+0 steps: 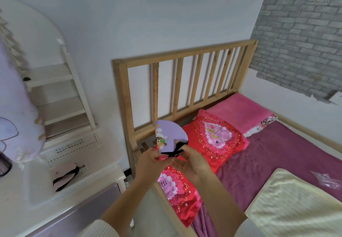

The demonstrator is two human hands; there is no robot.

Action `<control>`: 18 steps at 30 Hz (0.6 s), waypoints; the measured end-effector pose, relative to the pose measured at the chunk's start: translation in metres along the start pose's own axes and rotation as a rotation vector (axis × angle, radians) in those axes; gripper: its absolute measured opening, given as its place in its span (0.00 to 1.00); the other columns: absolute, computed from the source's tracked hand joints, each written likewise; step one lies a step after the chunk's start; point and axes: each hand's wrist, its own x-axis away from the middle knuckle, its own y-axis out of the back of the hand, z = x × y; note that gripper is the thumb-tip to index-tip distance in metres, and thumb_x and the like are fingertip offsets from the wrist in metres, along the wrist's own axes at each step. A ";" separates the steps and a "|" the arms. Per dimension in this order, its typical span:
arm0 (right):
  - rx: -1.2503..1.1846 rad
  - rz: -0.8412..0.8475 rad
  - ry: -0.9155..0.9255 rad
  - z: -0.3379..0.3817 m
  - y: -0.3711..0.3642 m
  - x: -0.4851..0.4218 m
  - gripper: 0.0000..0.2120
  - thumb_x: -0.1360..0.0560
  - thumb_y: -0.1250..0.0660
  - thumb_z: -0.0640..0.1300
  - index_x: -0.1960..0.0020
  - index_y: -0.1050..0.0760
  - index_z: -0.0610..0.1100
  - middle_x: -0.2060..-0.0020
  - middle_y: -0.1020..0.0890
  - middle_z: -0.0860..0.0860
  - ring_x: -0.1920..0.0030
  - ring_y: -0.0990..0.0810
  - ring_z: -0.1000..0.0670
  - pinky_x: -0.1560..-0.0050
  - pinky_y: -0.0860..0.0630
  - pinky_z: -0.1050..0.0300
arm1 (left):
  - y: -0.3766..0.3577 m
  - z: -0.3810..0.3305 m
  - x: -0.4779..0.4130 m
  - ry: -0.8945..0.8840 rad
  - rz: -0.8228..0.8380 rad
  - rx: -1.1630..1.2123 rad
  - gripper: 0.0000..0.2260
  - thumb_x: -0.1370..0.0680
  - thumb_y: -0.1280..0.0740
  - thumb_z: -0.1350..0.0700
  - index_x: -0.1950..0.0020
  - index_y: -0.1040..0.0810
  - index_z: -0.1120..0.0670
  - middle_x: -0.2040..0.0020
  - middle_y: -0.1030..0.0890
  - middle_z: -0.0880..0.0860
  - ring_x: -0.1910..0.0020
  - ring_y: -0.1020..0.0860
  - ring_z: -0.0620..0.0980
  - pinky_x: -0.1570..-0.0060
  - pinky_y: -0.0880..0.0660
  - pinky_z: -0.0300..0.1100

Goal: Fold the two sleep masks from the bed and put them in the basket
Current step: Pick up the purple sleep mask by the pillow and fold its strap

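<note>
Head view shows both hands raised in front of the wooden headboard (177,81), above the near corner of the bed (277,153). Between them is the purple sleep mask (169,137), folded over so that its printed cartoon side faces the camera and its rounded edge stands up above the fingers. The left hand (149,160) pinches the lower edge of the mask from the left, thumb and fingers pressed together on the fabric. The right hand (194,160) grips the mask from the right, its thumb on the purple face and its fingers closed around the black strap (175,151), which bunches at the bottom of the mask between the two hands. The mask touches nothing but the hands and hangs clear of the red pillow (214,138) behind and below it.

To the left, well apart from the hands, a white plastic basket (103,144) sits on a pale surface (16,199). Inside it lies the other sleep mask (64,176), pale pink with a black strap across it, resting on the basket floor near the front wall. A cream blanket (296,205) lies on the purple sheet at lower right.
</note>
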 end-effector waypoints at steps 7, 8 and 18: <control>-0.003 0.012 -0.028 0.014 0.020 -0.003 0.08 0.34 0.26 0.37 0.55 0.18 0.39 0.54 0.17 0.40 0.52 0.18 0.39 0.48 0.20 0.42 | 0.013 0.007 -0.010 -0.062 0.010 -0.103 0.06 0.27 0.28 0.55 0.51 0.15 0.52 0.60 0.23 0.53 0.64 0.25 0.45 0.65 0.32 0.30; 0.015 0.005 -0.043 0.016 0.023 -0.005 0.06 0.32 0.28 0.37 0.55 0.18 0.40 0.56 0.16 0.41 0.53 0.17 0.41 0.48 0.20 0.43 | 0.017 0.007 -0.012 -0.081 0.013 -0.123 0.05 0.26 0.30 0.55 0.52 0.15 0.51 0.60 0.24 0.52 0.63 0.25 0.45 0.63 0.33 0.33; 0.334 0.104 -0.173 0.017 0.030 -0.032 0.12 0.39 0.23 0.43 0.58 0.17 0.40 0.65 0.15 0.48 0.67 0.19 0.51 0.64 0.21 0.59 | 0.038 0.019 -0.020 0.103 -0.060 0.060 0.05 0.24 0.32 0.55 0.60 0.19 0.49 0.68 0.17 0.46 0.67 0.19 0.40 0.68 0.27 0.33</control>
